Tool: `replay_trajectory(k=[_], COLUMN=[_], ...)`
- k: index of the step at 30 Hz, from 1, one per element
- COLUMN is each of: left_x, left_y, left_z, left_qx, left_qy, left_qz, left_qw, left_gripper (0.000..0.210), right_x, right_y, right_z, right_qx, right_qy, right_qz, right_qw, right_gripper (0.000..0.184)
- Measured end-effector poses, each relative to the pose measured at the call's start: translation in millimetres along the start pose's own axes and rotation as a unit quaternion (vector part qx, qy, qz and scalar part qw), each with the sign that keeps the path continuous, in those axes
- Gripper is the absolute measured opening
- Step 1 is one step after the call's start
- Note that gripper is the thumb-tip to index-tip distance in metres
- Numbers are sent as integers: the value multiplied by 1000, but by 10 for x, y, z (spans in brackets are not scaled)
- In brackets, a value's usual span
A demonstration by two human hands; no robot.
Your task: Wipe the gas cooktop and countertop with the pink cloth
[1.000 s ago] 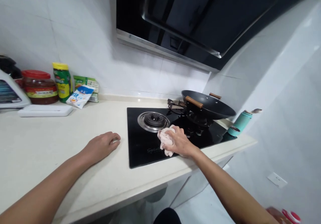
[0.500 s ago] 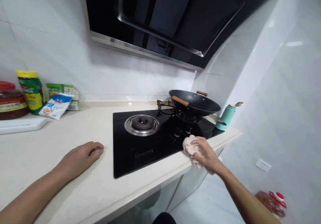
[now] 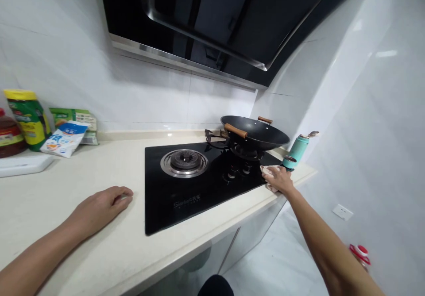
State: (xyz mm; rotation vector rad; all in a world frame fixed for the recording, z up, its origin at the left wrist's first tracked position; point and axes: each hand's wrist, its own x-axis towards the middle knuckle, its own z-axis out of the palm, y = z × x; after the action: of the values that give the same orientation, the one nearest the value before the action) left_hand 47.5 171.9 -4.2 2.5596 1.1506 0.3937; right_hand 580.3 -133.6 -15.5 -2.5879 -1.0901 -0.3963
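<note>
My right hand presses a pale, crumpled cloth against the front right edge of the black glass gas stove. Its fingers are closed over the cloth and hide part of it. Close beyond that hand stands a teal cup. My left hand rests on the cream countertop, left of the stove. It holds nothing; its fingers are loosely curled, with a gap to the thumb. Two control knobs sit on the stove, left of the cloth.
A black wok with wooden handles rests on the right burner; the left burner is bare. A teal bottle stands at the far right. Food packets, jars and a white board are on the left. The range hood hangs above.
My right hand has moved the cloth to the right along the stove's front edge, up near the teal cup. The view has shifted slightly; my left hand stays on the countertop.
</note>
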Motion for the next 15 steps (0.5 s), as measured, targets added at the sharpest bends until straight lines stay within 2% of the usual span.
replay_trajectory(k=[2, 4, 6, 8, 12, 15], left_x=[1, -1, -12, -41, -154, -278], left_y=[20, 32, 45, 77, 208, 317], left_z=[-7, -10, -9, -9, -37, -76], left_qx=[6, 8, 11, 21, 47, 63], left_qy=[1, 3, 4, 5, 32, 34], left_qz=[0, 5, 7, 7, 28, 32], left_qw=[1000, 1000, 1000, 1000, 998, 997], left_gripper=[48, 49, 49, 47, 50, 50], right_x=[-168, -413, -702, -990, -1453, -1664], right_y=[-148, -372, -686, -1067, -1784, -2061], right_z=[63, 95, 103, 85, -25, -127], right_qx=[-3, 19, 87, 149, 243, 318], right_qy=[8, 19, 43, 53, 16, -31], right_qz=[-12, -67, -160, -197, -245, -298], right_qw=[1000, 997, 982, 968, 938, 900], right_gripper=[44, 42, 37, 35, 37, 41])
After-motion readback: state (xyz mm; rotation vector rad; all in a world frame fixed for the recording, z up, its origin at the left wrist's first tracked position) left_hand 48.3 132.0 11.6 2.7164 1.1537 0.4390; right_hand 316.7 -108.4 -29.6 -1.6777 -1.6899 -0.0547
